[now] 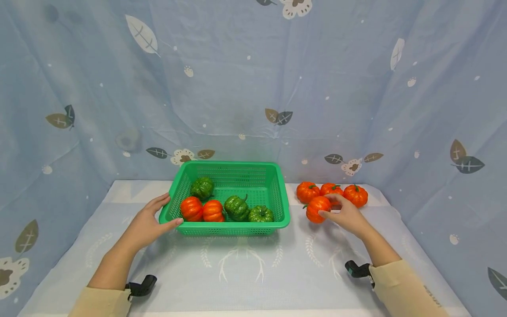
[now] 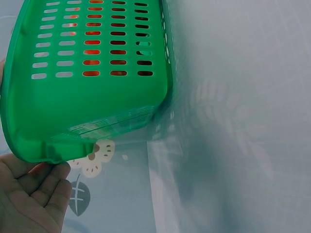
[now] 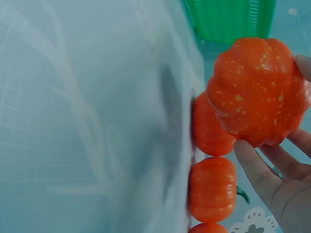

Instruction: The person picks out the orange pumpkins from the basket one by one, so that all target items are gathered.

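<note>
My right hand (image 1: 349,216) holds a small orange pumpkin (image 1: 317,209) between thumb and fingers, right of the basket. The right wrist view shows its yellow-speckled ribbed underside, with the pumpkin (image 3: 260,92) raised above the others. Behind it, three more orange pumpkins (image 1: 355,196) sit in a row, the middle one partly covered by my hand. At the left end of a green plastic basket (image 1: 283,193), my left hand (image 1: 144,225) grips the rim near the front corner. Inside the basket lie two orange pumpkins (image 1: 192,209) and three green ones (image 1: 202,188).
The basket stands on a table with a pale patterned cloth (image 1: 237,268). A blue printed curtain (image 1: 237,88) hangs behind and along both sides. Black wrist-worn devices (image 1: 142,286) project inward from both wrists.
</note>
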{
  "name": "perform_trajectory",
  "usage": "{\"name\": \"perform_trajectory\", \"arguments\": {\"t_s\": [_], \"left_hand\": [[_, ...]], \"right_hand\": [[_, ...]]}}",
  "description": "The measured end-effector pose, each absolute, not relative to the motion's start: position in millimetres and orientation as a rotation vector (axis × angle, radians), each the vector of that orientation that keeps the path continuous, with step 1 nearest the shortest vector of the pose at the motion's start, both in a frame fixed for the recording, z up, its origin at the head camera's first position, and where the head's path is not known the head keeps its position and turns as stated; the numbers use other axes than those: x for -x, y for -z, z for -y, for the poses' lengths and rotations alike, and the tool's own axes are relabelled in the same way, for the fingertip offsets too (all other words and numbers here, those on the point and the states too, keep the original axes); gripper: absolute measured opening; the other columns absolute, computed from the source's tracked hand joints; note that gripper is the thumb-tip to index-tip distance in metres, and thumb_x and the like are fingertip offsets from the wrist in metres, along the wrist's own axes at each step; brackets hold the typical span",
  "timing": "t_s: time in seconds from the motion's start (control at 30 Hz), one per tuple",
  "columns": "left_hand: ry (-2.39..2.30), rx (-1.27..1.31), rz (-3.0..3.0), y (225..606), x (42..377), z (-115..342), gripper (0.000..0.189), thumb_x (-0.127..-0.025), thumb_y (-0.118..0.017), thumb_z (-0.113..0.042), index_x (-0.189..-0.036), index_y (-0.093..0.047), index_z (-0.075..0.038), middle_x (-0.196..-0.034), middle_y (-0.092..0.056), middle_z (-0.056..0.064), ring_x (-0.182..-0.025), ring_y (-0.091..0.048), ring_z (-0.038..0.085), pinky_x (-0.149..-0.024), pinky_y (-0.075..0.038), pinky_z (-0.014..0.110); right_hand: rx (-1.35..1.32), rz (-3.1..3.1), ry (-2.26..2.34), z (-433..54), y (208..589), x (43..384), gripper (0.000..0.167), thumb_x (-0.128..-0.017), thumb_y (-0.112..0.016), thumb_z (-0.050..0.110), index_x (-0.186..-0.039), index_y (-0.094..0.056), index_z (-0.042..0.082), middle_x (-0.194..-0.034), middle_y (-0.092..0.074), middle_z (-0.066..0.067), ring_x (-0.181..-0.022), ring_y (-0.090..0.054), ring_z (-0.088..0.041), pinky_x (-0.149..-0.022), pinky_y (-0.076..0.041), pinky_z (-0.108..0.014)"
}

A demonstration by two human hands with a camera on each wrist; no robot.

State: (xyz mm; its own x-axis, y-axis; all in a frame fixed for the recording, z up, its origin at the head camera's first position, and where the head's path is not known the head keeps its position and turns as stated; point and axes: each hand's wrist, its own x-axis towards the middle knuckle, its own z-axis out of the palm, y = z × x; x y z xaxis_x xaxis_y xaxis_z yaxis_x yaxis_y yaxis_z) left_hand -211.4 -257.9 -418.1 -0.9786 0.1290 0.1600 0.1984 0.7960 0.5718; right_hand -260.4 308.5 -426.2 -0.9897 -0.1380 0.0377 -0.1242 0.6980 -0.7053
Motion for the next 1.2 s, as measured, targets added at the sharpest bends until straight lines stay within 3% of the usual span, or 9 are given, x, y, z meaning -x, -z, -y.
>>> {"name": "perform_trajectory", "arguments": {"t_s": [0.53,0.83,0.93,1.1,1.2], "left_hand": [[0.934,0.258,2.865,418,211,258,0.095,-0.087,-0.073,-0.054,-0.152,-0.036,0.006,-0.160,-0.028,0.021,-0.140,-0.030,0.052,-0.104,-0.032,0.072],[0.938,0.263,2.859,419,211,258,0.095,-0.087,-0.073,-0.054,-0.152,-0.036,0.006,-0.160,-0.028,0.021,-0.140,-0.030,0.052,-0.105,-0.032,0.071],[0.937,0.264,2.859,418,211,258,0.095,-0.088,-0.073,-0.054,-0.152,-0.036,0.006,-0.160,-0.028,0.021,-0.140,-0.030,0.052,-0.105,-0.032,0.071],[0.942,0.265,2.856,418,211,258,0.095,-0.088,-0.073,-0.053,-0.152,-0.036,0.006,-0.160,-0.028,0.021,-0.140,-0.030,0.052,-0.105,-0.032,0.071],[0.942,0.267,2.856,418,211,258,0.095,-0.088,-0.073,-0.053,-0.151,-0.036,0.006,-0.160,-0.028,0.021,-0.140,-0.030,0.052,-0.105,-0.032,0.071]], "right_hand": [[0.405,-2.838,1.238,-311,443,269,0.068,-0.084,-0.083,0.026,-0.139,-0.054,-0.002,-0.131,-0.061,-0.021,-0.116,-0.061,-0.041,-0.098,-0.050,-0.054],[0.402,-2.761,1.311,-315,443,269,0.067,-0.084,-0.082,0.010,-0.141,-0.050,-0.003,-0.138,-0.054,-0.026,-0.120,-0.058,-0.045,-0.099,-0.050,-0.052],[0.370,-2.718,1.334,-315,442,268,0.069,-0.085,-0.081,0.015,-0.142,-0.048,-0.003,-0.141,-0.051,-0.026,-0.121,-0.057,-0.046,-0.099,-0.051,-0.050],[0.253,-2.735,1.306,-313,442,267,0.072,-0.088,-0.078,0.037,-0.142,-0.048,0.000,-0.141,-0.052,-0.023,-0.121,-0.059,-0.041,-0.097,-0.053,-0.048],[0.224,-2.752,1.264,-313,439,266,0.069,-0.088,-0.078,0.036,-0.140,-0.050,0.000,-0.139,-0.054,-0.021,-0.120,-0.059,-0.039,-0.098,-0.052,-0.047]]}}
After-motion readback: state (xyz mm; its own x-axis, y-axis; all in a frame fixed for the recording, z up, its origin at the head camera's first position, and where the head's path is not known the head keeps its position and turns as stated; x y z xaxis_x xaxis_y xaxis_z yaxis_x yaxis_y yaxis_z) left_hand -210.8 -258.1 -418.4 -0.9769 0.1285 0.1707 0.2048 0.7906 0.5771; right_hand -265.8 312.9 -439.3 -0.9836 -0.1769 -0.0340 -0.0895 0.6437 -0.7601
